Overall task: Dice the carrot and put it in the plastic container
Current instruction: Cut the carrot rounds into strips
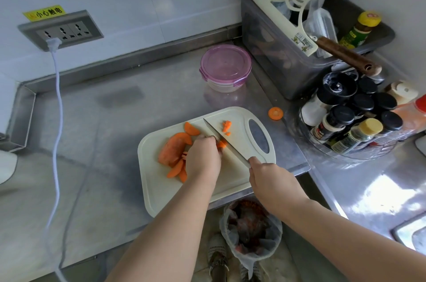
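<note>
Dicing carrot on the cutting board [232, 180].
Carrot slices [173, 152] lie at the board's left. My left hand [202, 157] curls down, pinning a carrot piece [222, 144] against the knife [227, 143]. My right hand [269, 178] wraps the handle. The lidded plastic container [225, 68] stands behind the board.

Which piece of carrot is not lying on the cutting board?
The round carrot slice: it lies alone on the steel counter, beside the cutting board's far right corner. All other carrot pieces lie on the board.
</note>
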`<state>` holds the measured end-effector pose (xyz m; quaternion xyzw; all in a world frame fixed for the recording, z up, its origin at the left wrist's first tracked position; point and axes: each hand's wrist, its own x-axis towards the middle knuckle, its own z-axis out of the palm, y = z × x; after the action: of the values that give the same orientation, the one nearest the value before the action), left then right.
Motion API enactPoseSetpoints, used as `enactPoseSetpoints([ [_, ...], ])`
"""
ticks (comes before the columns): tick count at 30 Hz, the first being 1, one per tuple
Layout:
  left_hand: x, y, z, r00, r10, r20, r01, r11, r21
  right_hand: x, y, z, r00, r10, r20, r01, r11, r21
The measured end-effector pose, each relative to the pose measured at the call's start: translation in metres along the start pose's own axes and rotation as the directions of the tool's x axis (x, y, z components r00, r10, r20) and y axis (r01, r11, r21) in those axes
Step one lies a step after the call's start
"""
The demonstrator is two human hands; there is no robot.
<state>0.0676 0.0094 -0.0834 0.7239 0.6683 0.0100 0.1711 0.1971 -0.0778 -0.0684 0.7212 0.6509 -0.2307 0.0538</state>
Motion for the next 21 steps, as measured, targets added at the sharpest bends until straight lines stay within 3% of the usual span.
enactPoseSetpoints([
  [10,0.004,-0.003,0.009,1.0,0.011,-0.012,-0.011,1.0,-0.025,0.01,-0.001,-0.003,0.996,0.017,0.088,-0.016,1.0,-0.012],
  [21,0.005,0.001,0.009,0.999,0.007,-0.031,-0.009,0.996,-0.094,0.013,0.018,-0.014,0.999,0.004,-0.039,-0.002,0.998,0.057],
])
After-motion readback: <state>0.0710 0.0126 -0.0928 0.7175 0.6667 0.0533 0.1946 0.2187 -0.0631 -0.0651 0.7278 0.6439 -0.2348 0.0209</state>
